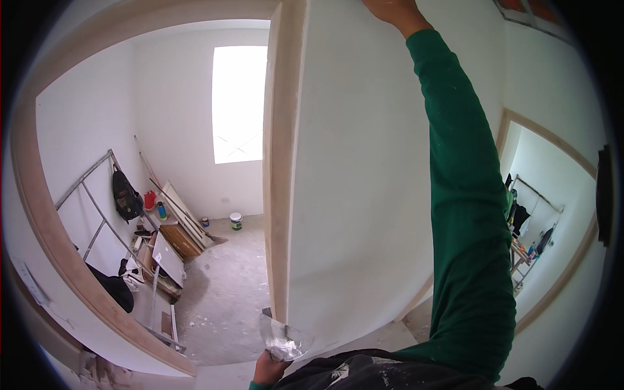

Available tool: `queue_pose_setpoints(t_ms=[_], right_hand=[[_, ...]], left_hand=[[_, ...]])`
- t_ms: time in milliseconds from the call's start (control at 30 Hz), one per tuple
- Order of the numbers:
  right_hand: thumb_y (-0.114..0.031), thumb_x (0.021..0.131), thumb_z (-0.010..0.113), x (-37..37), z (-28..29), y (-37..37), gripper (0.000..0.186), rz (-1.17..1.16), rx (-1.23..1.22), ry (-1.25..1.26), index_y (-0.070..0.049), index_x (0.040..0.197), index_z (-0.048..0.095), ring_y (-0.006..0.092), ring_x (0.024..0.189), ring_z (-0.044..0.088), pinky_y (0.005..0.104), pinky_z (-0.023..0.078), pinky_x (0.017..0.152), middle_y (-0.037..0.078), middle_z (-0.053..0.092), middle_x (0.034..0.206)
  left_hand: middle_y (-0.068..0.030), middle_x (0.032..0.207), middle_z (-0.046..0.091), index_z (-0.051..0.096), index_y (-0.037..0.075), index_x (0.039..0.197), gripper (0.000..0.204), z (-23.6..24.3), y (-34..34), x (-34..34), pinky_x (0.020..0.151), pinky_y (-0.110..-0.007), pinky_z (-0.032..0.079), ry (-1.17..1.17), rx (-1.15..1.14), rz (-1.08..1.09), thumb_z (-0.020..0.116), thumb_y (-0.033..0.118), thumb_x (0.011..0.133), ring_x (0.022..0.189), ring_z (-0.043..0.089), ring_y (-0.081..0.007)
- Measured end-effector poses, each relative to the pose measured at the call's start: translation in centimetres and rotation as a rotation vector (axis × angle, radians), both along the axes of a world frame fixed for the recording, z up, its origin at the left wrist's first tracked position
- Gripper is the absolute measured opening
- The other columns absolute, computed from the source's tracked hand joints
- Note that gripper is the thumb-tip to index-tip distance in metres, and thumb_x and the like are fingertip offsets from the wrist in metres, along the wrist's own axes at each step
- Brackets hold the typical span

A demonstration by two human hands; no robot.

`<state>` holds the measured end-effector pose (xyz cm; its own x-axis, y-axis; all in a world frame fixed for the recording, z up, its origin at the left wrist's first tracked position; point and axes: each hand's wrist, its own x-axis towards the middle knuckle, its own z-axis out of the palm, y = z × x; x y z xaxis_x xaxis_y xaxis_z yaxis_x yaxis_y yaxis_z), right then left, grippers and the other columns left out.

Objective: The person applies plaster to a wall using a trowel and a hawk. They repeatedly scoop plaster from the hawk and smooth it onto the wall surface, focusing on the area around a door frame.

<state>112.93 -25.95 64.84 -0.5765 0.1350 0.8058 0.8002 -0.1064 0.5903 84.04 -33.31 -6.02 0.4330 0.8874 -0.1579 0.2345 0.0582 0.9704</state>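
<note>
Item 1: left hand (268, 369), just past 6 o'clock. Grip closed around the lower end of a wide blade (286, 341); the fingers are partly hidden below it.

Item 2: right hand (395, 14), just short of 1 o'clock, cropped by the top edge. Fingers out of view; cannot tell how far open the grip is, what it holds, or whether it meets the white wall (364, 182).

Hazards, as judged: a careless swing of the left wrist could nick the door-frame post (283, 162), since the blade overlaps its foot in this view; contact cannot be confirmed. A loose grip could let the blade tip or drop. The raised right arm in its green sleeve (465, 188) could tire, unsteadying that hand.

Condition of blade: thin, broad, flaring upward from the hand; silvery grey, glossy, with bright glare at the middle and a pale, almost see-through corner toward 5 o'clock.
</note>
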Motion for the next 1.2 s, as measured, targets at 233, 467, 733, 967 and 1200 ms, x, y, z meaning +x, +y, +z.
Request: queue_pose_setpoints(t_ms=[233, 467, 733, 967, 1200], right_hand=[[-0.002, 0.084, 0.053, 0.6, -1.2, -1.7, 0.031, -0.079, -0.109, -0.132, -0.008, 0.106, 0.073, 0.0319, 0.107, 0.061, 0.0438, 0.047, 0.094, 0.011, 0.069, 0.113], [-0.003, 0.083, 0.053, 0.4, 0.5, -1.1, 0.029, 0.066, 0.025, -0.052, -0.007, 0.104, 0.073, 0.0330, 0.105, 0.062, 0.0432, 0.048, 0.093, 0.014, 0.070, 0.108], [-0.004, 0.083, 0.052, 0.1, 0.3, 0.0, 0.030, 0.013, 0.031, -0.036, -0.006, 0.105, 0.072, 0.0323, 0.109, 0.060, 0.0430, 0.046, 0.095, 0.013, 0.069, 0.112], [-0.001, 0.081, 0.055, 0.5, -1.3, -0.7, 0.029, -0.024, -0.053, -0.147, -0.007, 0.104, 0.072, 0.0299, 0.109, 0.059, 0.0433, 0.045, 0.093, 0.009, 0.069, 0.112], [-0.001, 0.082, 0.055, 1.1, -2.7, -2.5, 0.031, -0.106, -0.143, -0.147, -0.008, 0.108, 0.071, 0.0309, 0.108, 0.060, 0.0443, 0.045, 0.094, 0.011, 0.069, 0.111]], left_hand=[[-0.0154, 0.109, 0.070, 0.059, -0.004, 0.120, 0.064, 2.8, 0.2, 1.4, 0.089, -0.035, 0.051, -0.087, 0.016, -0.062, 0.086, 0.029, 0.073, 0.102, 0.067, -0.0223], [-0.0150, 0.106, 0.071, 0.060, -0.003, 0.118, 0.063, 4.1, 0.2, 1.9, 0.089, -0.035, 0.051, -0.094, 0.029, -0.069, 0.086, 0.031, 0.072, 0.101, 0.067, -0.0226], [-0.0142, 0.111, 0.070, 0.058, -0.002, 0.123, 0.070, -1.5, 1.9, 1.3, 0.092, -0.035, 0.050, -0.018, -0.013, -0.034, 0.088, 0.028, 0.068, 0.105, 0.067, -0.0221], [-0.0152, 0.115, 0.068, 0.054, -0.006, 0.125, 0.071, 2.1, 0.7, 1.5, 0.094, -0.034, 0.049, -0.061, -0.069, -0.031, 0.086, 0.031, 0.073, 0.109, 0.065, -0.0207], [-0.0157, 0.107, 0.071, 0.059, -0.005, 0.117, 0.055, 3.4, 0.7, 1.8, 0.085, -0.035, 0.053, -0.157, 0.173, -0.107, 0.083, 0.023, 0.075, 0.099, 0.069, -0.0246]])
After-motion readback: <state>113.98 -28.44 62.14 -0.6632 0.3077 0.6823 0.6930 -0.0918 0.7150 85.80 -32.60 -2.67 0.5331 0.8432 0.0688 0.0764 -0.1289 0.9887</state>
